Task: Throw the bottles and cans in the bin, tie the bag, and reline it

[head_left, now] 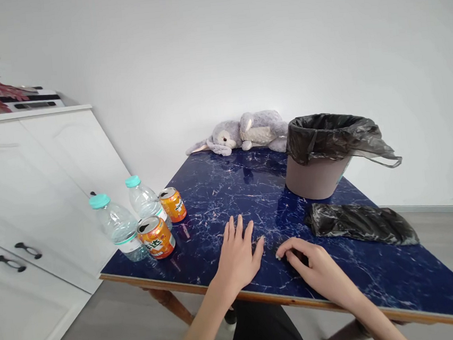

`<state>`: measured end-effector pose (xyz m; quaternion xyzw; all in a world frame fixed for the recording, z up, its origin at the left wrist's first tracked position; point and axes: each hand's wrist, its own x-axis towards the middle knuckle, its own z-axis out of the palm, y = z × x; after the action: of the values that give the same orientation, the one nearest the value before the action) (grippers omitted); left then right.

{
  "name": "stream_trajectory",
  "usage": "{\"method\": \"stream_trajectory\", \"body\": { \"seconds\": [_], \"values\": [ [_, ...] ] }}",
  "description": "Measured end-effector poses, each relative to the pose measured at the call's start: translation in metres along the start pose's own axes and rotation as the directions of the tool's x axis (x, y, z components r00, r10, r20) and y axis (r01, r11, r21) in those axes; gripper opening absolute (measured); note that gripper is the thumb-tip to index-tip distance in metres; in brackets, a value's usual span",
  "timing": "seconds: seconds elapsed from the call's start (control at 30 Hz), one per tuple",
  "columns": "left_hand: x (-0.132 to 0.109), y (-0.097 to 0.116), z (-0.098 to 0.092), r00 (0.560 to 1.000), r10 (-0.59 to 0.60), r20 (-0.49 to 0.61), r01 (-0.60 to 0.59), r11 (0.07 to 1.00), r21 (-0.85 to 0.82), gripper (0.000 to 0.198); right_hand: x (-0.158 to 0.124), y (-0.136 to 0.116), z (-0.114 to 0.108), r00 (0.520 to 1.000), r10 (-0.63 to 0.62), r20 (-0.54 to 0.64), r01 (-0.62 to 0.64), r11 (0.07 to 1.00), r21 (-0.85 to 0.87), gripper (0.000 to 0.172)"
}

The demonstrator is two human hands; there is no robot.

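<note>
one black bag, right of right-hand fingers, apart

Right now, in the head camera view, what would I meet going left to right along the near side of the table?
Nearer clear bottle → nearer orange can → left hand → right hand → black plastic bundle.
</note>
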<state>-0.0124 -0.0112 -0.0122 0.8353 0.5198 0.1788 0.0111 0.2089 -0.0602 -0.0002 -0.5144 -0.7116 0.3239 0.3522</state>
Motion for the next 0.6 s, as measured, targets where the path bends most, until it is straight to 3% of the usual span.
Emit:
{"method": "stream_trajectory", "body": {
  "seconds": [0.2,0.4,0.6],
  "values": [
    [-0.0007,-0.0009,0.0004,1.000,0.010,-0.008,-0.010,1.000,-0.003,0.066,-0.0077,0.0070,-0.0024,0.995,0.095,-0.029,-0.094,0.995,0.039,0.032],
    [-0.0014,-0.0019,0.0024,0.999,0.013,-0.043,-0.014,1.000,-0.008,0.063,-0.0071,0.0057,-0.0016,0.994,0.105,-0.024,-0.104,0.993,0.046,0.034],
    [-0.0006,0.0007,-0.0048,1.000,0.009,0.004,-0.009,1.000,-0.005,0.065,-0.0075,0.0053,-0.0007,0.994,0.103,-0.029,-0.102,0.994,0.042,0.036]
  ]
}}
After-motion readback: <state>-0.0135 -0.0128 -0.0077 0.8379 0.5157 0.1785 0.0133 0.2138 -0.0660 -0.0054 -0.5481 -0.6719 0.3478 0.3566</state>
